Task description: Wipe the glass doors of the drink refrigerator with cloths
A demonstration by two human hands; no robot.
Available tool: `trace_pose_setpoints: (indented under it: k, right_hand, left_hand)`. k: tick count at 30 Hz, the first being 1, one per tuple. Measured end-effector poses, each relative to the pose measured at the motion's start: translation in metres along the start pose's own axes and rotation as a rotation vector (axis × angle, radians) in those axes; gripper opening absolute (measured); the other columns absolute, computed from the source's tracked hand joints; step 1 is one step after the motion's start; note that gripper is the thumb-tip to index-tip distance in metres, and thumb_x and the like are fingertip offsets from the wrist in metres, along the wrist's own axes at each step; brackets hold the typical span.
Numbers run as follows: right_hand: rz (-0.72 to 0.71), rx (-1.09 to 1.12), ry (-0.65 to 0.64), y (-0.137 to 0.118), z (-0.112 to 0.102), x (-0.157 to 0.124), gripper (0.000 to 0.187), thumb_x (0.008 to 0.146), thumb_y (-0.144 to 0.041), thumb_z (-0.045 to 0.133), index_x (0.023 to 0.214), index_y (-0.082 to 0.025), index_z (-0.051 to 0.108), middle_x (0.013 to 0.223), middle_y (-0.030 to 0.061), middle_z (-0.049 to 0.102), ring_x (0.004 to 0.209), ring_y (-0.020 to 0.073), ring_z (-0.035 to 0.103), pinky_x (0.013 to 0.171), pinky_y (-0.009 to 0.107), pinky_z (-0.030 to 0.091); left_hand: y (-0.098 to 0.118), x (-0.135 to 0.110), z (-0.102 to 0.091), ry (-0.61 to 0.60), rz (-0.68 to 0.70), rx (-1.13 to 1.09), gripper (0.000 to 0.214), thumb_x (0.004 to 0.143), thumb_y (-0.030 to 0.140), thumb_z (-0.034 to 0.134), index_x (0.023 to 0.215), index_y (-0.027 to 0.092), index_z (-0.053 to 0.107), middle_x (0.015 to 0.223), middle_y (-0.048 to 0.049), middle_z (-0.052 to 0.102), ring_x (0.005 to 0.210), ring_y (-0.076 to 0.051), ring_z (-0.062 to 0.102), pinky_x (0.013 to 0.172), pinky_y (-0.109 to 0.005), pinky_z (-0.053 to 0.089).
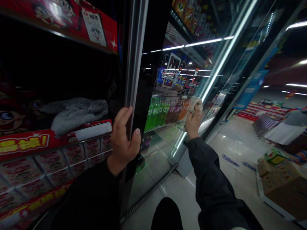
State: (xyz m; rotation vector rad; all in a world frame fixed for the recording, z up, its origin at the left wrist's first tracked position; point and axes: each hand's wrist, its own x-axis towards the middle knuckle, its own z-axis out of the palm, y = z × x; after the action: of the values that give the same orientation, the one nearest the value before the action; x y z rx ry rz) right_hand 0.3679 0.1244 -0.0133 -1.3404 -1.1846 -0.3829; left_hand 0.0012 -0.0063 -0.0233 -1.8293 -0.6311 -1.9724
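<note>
My right hand (193,123) reaches out in a dark sleeve and presses a pale, bunched cloth (197,103) against the glass door (163,140) of a drinks cooler. Its fingers are closed on the cloth. Fingertips of my left hand (125,140) rest on the upright metal edge (136,64) of the cooler's frame; the thumb stands apart and the hand holds nothing. Through the glass show bottles (157,110) with green, purple and orange drinks, partly covered by reflections.
A grey fluffy cloth (80,115) lies on the red display shelf (57,137) at left, above stacked red-and-white packs (74,153). On the right, cardboard boxes (283,182) sit on a low white platform (275,204). The tiled floor (230,143) shows round blue markings.
</note>
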Motion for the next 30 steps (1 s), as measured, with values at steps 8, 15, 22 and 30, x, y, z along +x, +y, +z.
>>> trace_pose_setpoints:
  k: [8, 15, 22, 30]
  right_hand:
    - [0.159, 0.071, -0.024, -0.002, -0.005, -0.002, 0.069, 0.095, -0.041, 0.044, 0.157, -0.014, 0.057, 0.15, 0.0246, 0.062, 0.146, 0.0377, 0.058, 0.13, 0.066, 0.041]
    - [-0.281, 0.156, -0.075, -0.116, -0.017, -0.08, 0.064, 0.105, -0.043, 0.051, 0.168, -0.032, 0.047, 0.175, 0.0144, 0.04, 0.166, 0.0347, 0.038, 0.137, 0.068, 0.032]
    - [-0.721, 0.201, -0.136, -0.199, -0.037, -0.163, 0.07, 0.101, -0.027, 0.061, 0.168, -0.04, 0.047, 0.185, 0.0065, 0.025, 0.172, 0.0413, 0.03, 0.134, 0.072, 0.038]
    - [-1.088, 0.156, -0.151, -0.126, -0.023, -0.124, 0.048, 0.094, -0.034, 0.075, 0.142, -0.045, 0.073, 0.18, 0.0017, 0.044, 0.172, 0.0397, 0.033, 0.127, 0.066, 0.045]
  left_hand:
    - [0.006, -0.001, -0.003, -0.014, -0.051, -0.016, 0.058, 0.113, 0.038, 0.05, 0.169, 0.023, 0.045, 0.162, -0.015, 0.062, 0.15, -0.031, 0.064, 0.122, -0.045, 0.055]
    - [0.008, -0.002, -0.005, -0.025, -0.073, -0.026, 0.058, 0.114, 0.041, 0.048, 0.169, 0.022, 0.045, 0.164, -0.0155, 0.06, 0.149, -0.032, 0.064, 0.121, -0.046, 0.056]
    - [0.005, 0.0, -0.007, -0.038, -0.042, -0.04, 0.057, 0.113, 0.04, 0.05, 0.168, 0.023, 0.046, 0.164, -0.0156, 0.06, 0.149, -0.033, 0.064, 0.121, -0.049, 0.057]
    - [0.002, -0.003, -0.002, 0.001, -0.043, -0.038, 0.059, 0.112, 0.042, 0.052, 0.168, 0.025, 0.047, 0.164, -0.0151, 0.059, 0.153, -0.034, 0.061, 0.126, -0.053, 0.053]
